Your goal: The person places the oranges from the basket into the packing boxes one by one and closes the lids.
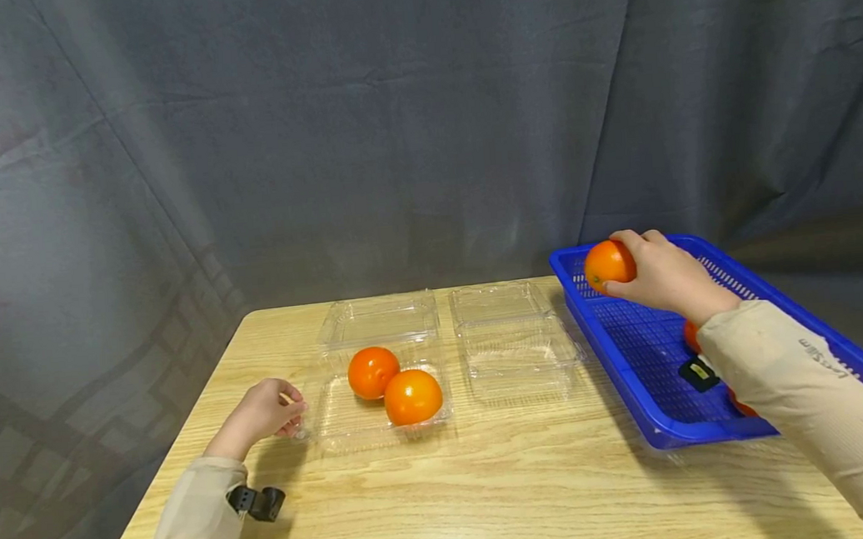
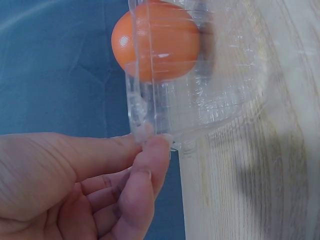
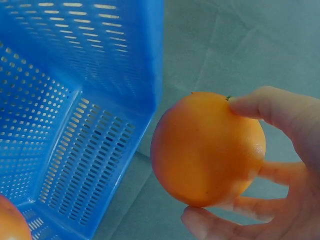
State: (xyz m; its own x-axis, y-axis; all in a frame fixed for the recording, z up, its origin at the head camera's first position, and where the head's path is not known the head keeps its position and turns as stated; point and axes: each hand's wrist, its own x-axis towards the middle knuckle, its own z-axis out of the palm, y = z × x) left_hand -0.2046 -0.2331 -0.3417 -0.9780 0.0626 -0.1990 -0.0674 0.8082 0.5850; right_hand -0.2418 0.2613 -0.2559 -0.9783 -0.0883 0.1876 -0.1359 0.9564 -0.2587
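In the head view my right hand [image 1: 668, 274] grips an orange [image 1: 610, 265] above the far left rim of the blue basket [image 1: 640, 405]. The right wrist view shows thumb and fingers spread round that orange [image 3: 207, 150]. My left hand [image 1: 261, 411] is at the left side of a clear plastic clamshell box [image 1: 337, 430]. Up close, its thumb and forefinger pinch the box's rim [image 2: 145, 120]. Two oranges sit in the box's near half: one farther back [image 1: 373, 372], the other nearer and to the right [image 1: 414, 397].
To the right of that box stands a second clear clamshell box [image 1: 516, 355], its lid folded back. Inside the basket lie more round orange fruits [image 1: 692, 336], partly behind the right sleeve, and a small black object [image 1: 698, 374]. A grey curtain [image 1: 407, 137] hangs behind the wooden table [image 1: 447, 494].
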